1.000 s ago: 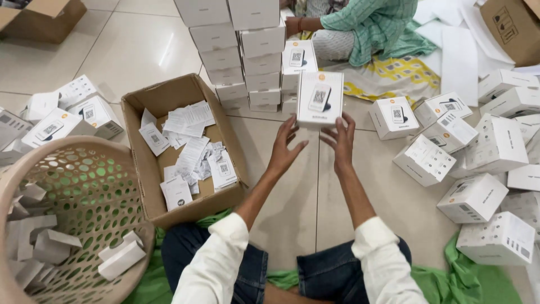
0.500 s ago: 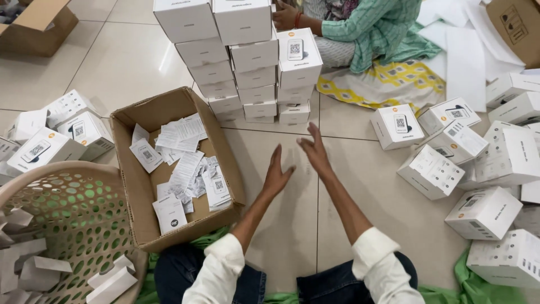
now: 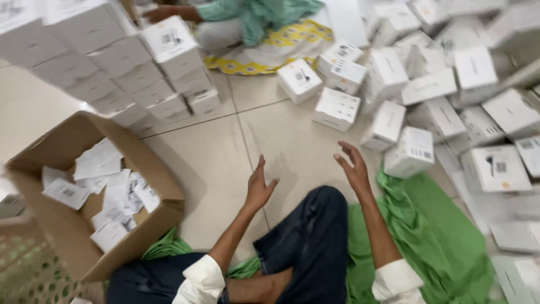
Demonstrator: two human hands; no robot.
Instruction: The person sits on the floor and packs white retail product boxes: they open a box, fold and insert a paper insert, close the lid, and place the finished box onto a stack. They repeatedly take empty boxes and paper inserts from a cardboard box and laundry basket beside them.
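My left hand (image 3: 259, 187) hovers over the tiled floor, fingers apart, holding nothing. My right hand (image 3: 354, 168) is also empty and spread, raised just left of a small white box (image 3: 412, 151) lying at the edge of a green cloth (image 3: 433, 242). A stack of white boxes (image 3: 121, 62) rises at the upper left, with one labelled white box (image 3: 169, 40) on its top right. My knee in dark trousers (image 3: 315, 225) sits between my forearms.
An open cardboard box (image 3: 67, 225) holding several paper leaflets (image 3: 107, 191) lies at my left. Several loose white boxes (image 3: 450, 95) cover the floor on the right. Another person in green (image 3: 247, 14) sits at the top, on a yellow patterned cloth (image 3: 275, 48). A woven basket (image 3: 28, 270) shows bottom left.
A second ago both hands held a white box up at the stack. They let it go there, pulled back empty and lowered. The view has swung right.
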